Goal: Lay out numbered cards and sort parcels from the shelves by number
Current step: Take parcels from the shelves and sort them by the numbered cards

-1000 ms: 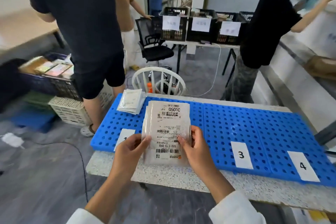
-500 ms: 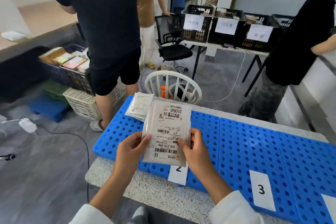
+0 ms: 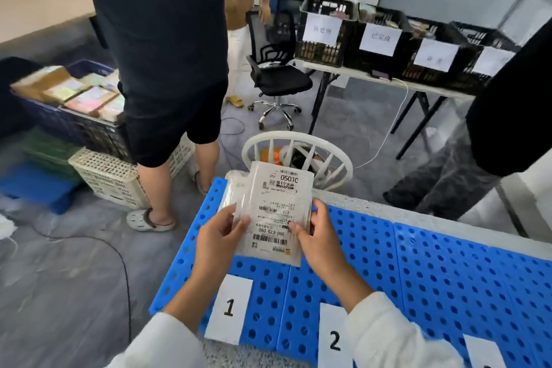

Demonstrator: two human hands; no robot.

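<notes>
**Parcel 05010 held over the number cards**

I am looking down through the head camera as both hands are holding one flat white parcel (image 3: 270,212) above the blue perforated mat (image 3: 433,272) that is covering the speckled worktop (image 3: 352,199). The left hand (image 3: 218,240) is gripping the parcel's left edge, its fingers (image 3: 242,222) clamped on the wrapper with the thumb on the printed face; the right hand (image 3: 321,240) is gripping the right edge, thumb pressing beside the barcodes. The label is facing me, its lower lines printed upside down, and "05010" is reading clearly near the top. The parcel is tilting up off the mat, not lying on it.

Behind it, at the mat's far left corner, a second pale parcel (image 3: 231,188) is lying flat, mostly hidden by the one in my hands. Card 1 (image 3: 229,308) is sitting on the mat's near left edge, just below my left forearm. Card 2 (image 3: 334,337) is lying beside it to the right, partly under my white sleeve. A third card (image 3: 485,352) is showing at the bottom right, its number cut off.

Beyond the worktop, a person in dark shorts (image 3: 167,116) is standing by crates of boxes, and black crates with paper signs (image 3: 379,37) are lining a folding table.
</notes>
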